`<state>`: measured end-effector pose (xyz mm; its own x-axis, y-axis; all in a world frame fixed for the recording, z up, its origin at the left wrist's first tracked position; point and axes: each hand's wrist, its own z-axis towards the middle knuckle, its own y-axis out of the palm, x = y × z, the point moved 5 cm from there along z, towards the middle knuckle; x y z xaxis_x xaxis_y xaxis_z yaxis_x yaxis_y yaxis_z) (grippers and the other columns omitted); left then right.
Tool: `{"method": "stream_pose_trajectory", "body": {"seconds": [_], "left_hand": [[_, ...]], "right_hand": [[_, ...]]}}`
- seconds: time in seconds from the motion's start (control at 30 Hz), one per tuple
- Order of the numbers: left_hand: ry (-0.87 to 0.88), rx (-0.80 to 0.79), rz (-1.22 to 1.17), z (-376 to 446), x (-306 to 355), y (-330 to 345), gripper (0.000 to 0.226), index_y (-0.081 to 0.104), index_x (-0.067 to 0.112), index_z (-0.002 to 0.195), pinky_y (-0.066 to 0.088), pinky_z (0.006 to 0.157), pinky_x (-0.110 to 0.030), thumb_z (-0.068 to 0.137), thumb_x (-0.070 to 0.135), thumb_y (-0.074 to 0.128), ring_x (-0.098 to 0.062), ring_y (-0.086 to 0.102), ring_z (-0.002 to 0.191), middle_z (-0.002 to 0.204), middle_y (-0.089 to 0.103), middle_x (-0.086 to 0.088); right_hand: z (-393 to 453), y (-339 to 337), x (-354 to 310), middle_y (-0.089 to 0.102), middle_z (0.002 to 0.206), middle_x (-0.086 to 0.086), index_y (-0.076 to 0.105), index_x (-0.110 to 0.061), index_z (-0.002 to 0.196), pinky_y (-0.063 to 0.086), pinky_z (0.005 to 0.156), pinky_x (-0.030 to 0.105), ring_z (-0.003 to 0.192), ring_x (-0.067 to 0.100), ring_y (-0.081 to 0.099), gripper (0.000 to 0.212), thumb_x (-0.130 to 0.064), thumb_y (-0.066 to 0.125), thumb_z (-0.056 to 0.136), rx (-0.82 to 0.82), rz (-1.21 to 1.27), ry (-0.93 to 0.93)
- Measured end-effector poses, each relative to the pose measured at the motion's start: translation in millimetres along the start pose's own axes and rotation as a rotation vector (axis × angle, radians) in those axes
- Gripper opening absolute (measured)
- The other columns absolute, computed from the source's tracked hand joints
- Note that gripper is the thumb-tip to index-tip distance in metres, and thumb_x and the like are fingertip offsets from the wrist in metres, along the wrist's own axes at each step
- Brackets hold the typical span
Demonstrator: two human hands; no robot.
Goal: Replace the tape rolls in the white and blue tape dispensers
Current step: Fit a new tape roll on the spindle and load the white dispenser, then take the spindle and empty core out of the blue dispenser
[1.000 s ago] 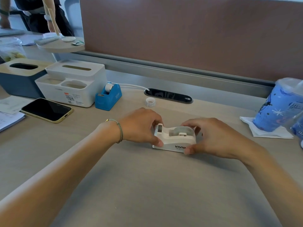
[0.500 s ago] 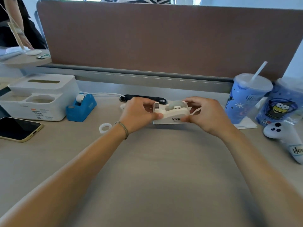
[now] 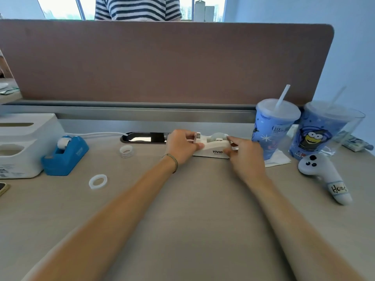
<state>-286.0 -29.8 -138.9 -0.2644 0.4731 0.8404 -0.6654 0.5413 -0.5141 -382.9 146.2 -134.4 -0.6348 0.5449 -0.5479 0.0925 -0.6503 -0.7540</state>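
Beige tabletop [image 3: 182, 230] w/ brown partition [image 3: 162, 61] behind. Both hands, left [image 3: 180, 148] and right [image 3: 246, 154], are gripping white dispenser [image 3: 213, 148]; long axis lying left-right, cutter end pointing left.

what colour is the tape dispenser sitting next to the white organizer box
Blue, with a nearly white roll on it; the head view shows it clearly.

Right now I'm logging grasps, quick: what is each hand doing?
Left hand: closed on the cutter end of the white tape dispenser.
Right hand: closed on the dispenser's roll end.
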Motion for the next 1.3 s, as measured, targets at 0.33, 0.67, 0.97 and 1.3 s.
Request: {"method": "stream_pose_trajectory", "body": {"seconds": [0.33,0.67,0.97,1.3], "left_hand": [[-0.01,-0.092,0.031,-3.3,-6.2,-2.8,0.055,0.067,0.013,0.128,0.051,0.101,-0.031,0.077,0.028,0.083,-0.014,0.07,0.106,0.123,0.072,-0.001],[0.031,0.253,0.177,-79.6,-36.5,-147.3,0.019,0.074,0.029,0.103,0.057,0.083,-0.027,0.086,0.028,0.066,-0.006,0.067,0.089,0.094,0.072,0.016],[-0.278,0.57,0.634,-104.3,-104.6,-290.3,0.038,0.067,0.021,0.118,0.049,0.077,-0.038,0.086,0.041,0.062,-0.031,0.065,0.102,0.115,0.068,-0.006],[-0.339,0.517,0.694,-100.7,-132.5,-293.6,0.054,0.071,0.014,0.097,0.057,0.069,-0.036,0.072,0.062,0.073,-0.025,0.068,0.081,0.089,0.073,-0.006]], "right_hand": [[-1.3,-2.9,-7.7,0.069,0.132,0.01,0.066,-0.011,0.129,0.048,0.103,0.04,0.121,0.03,0.064,0.045,-0.007,0.069,0.084,-0.013,0.019,0.013],[-52.4,18.6,-117.7,0.066,0.137,0.003,0.072,-0.014,0.123,0.031,0.108,0.022,0.129,0.025,0.057,0.046,0.003,0.068,0.08,0.034,-0.018,-0.44],[-72.7,80.2,-239.2,0.071,0.127,-0.004,0.073,-0.018,0.119,0.04,0.107,0.025,0.122,0.02,0.06,0.045,-0.001,0.063,0.079,-0.137,0.054,-0.658],[-79.8,109.2,-271.7,0.072,0.121,-0.008,0.074,-0.023,0.115,0.044,0.104,0.03,0.122,0.015,0.057,0.037,-0.005,0.062,0.084,-0.262,0.153,-0.654]]}}
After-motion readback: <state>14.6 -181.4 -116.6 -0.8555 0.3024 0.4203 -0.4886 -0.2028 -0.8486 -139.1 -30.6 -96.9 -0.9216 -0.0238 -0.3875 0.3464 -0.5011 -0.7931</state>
